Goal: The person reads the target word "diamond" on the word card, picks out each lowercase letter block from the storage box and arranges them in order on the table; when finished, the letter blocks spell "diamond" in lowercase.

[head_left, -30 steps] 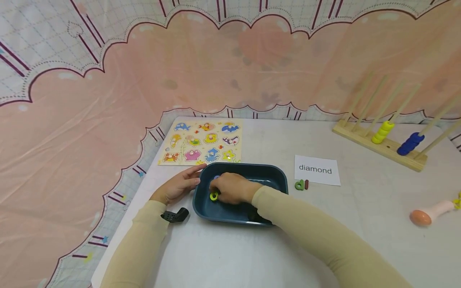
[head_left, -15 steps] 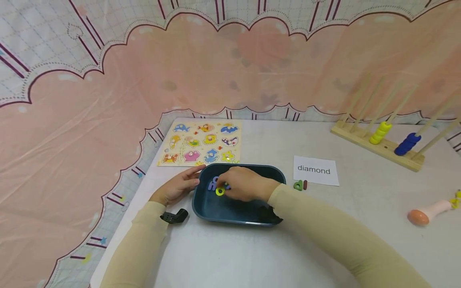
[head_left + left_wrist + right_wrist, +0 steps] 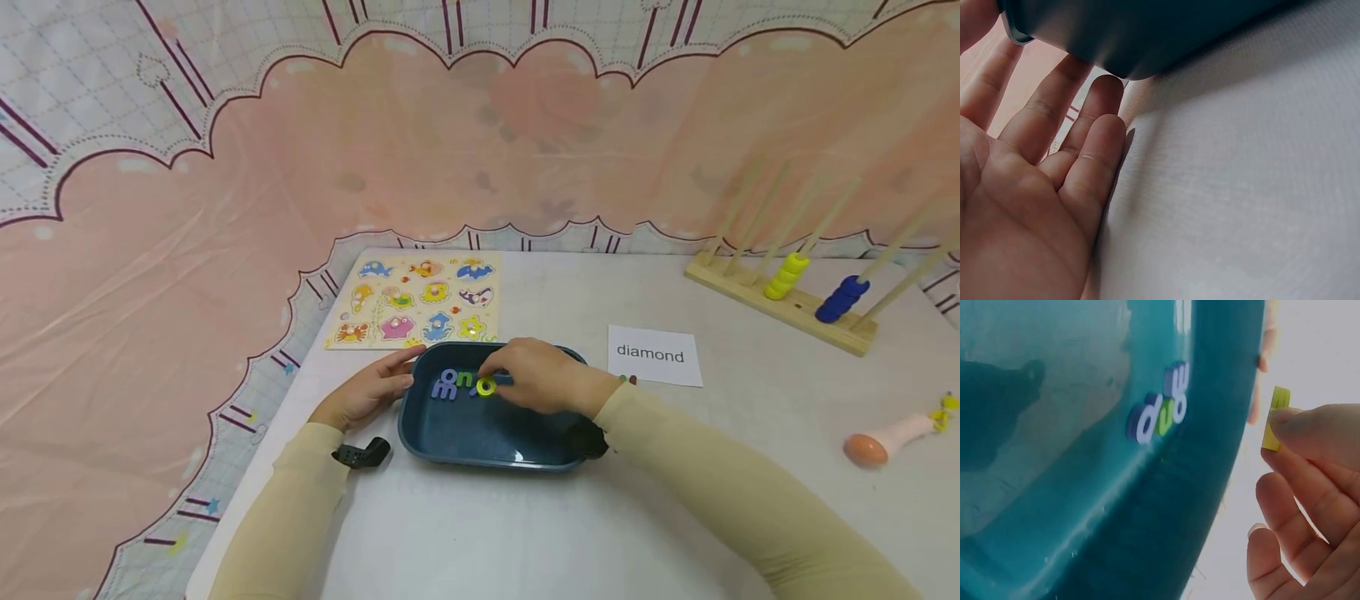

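Yellow letter: pinched above the tray's floor, nearer its far edge; ring-shaped from the head, edge-on from the right wrist.
Right hand: thumb and fingertips grip the yellow letter.
Left hand: fingers extended, touching the tray's left end; gripping nothing.
In tray: purple m, purple o, green n and a second purple letter, grouped toward the far-left corner.
Outside tray: green piece and dark red piece at the near edge of the "diamond" card, mostly hidden by the right sleeve.
Progress (judged): partway; two pieces lie out, one is in hand and not set down, four remain in the tray.
Right wrist only: the thumb-and-finger pinch and the second purple letter's round body; d or a, cannot tell.
Left wrist only: upturned palm, fingertips at the tray's outer wall.
Head only: card and the pieces beside it.
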{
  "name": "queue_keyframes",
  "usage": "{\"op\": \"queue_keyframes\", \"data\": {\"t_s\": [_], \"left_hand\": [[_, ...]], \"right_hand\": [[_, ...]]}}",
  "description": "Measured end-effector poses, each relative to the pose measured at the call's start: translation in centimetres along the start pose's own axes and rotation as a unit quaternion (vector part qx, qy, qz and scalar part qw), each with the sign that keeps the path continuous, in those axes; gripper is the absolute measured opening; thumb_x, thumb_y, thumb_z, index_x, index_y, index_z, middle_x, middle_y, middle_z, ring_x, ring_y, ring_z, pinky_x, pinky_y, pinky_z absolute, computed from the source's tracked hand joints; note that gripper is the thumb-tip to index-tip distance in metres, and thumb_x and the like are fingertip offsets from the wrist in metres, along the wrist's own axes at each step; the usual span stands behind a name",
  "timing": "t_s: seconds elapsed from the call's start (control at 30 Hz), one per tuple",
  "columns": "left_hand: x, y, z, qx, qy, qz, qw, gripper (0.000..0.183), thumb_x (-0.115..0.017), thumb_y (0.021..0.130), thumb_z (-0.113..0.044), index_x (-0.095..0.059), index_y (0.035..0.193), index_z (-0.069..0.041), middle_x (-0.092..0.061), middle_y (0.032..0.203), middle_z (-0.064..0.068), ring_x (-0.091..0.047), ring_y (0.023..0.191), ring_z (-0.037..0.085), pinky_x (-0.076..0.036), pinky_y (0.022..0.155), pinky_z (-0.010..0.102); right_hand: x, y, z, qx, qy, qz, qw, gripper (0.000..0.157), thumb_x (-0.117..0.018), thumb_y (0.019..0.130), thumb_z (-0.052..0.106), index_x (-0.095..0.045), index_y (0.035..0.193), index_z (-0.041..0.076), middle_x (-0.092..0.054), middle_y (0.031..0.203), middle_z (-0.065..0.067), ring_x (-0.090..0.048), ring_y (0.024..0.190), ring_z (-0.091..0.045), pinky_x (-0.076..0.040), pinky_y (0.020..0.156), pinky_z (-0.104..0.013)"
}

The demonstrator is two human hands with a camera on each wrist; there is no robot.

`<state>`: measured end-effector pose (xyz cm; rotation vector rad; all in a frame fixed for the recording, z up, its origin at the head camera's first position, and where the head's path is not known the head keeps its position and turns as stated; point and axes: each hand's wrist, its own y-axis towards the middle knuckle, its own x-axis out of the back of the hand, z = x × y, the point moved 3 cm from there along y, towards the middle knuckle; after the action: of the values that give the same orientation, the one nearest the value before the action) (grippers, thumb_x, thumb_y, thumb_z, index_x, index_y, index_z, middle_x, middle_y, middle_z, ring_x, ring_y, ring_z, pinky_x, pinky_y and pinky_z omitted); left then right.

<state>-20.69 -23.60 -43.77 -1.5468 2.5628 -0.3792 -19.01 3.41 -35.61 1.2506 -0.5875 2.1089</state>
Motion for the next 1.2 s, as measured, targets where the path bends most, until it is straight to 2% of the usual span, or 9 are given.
{"op": "queue_keyframes", "data": {"t_s": [0.3,0.53,0.9,1.2], "left_hand": [[0.1,0.0,0.2,0.000,-0.005,-0.005,1.0000,0.065,-0.059,0.101,-0.013,-0.028,0.158,-0.009,-0.038,0.154,0.024,-0.046,0.135,0.034,-0.024,0.116,0.054],[0.1,-0.1,0.2,0.000,0.000,-0.007,1.0000,0.065,-0.059,0.101,-0.014,-0.029,0.158,-0.010,-0.038,0.154,0.024,-0.042,0.137,0.037,-0.024,0.116,0.055],[0.1,-0.1,0.0,-0.006,0.000,-0.004,1.0000,0.064,-0.055,0.102,-0.011,-0.026,0.159,-0.007,-0.035,0.155,0.026,-0.038,0.139,0.041,-0.020,0.117,0.056],[0.0,0.0,0.1,-0.009,-0.007,0.002,0.9999,0.063,-0.054,0.102,-0.010,-0.026,0.158,-0.006,-0.036,0.154,0.027,-0.040,0.138,0.039,-0.020,0.117,0.056]], "right_hand": [[1.7,-2.1,-0.8,-0.007,0.004,-0.034,0.999,0.033,-0.070,0.094,0.013,-0.069,0.127,0.008,-0.068,0.125,-0.005,-0.059,0.118,-0.024,-0.047,0.102,-0.041],[3.0,-3.6,-1.9,0.001,0.004,-0.060,0.998,0.035,-0.072,0.092,0.012,-0.069,0.126,0.005,-0.069,0.120,-0.005,-0.061,0.111,-0.023,-0.050,0.098,-0.043],[4.0,-5.6,-3.5,-0.025,0.010,-0.084,0.996,0.034,-0.073,0.091,0.010,-0.069,0.125,0.004,-0.070,0.115,-0.006,-0.062,0.103,-0.022,-0.053,0.093,-0.043],[4.2,-7.9,-5.3,-0.052,0.006,-0.105,0.993,0.032,-0.074,0.090,0.009,-0.071,0.121,0.006,-0.070,0.113,-0.006,-0.062,0.102,-0.025,-0.053,0.088,-0.046]]}}
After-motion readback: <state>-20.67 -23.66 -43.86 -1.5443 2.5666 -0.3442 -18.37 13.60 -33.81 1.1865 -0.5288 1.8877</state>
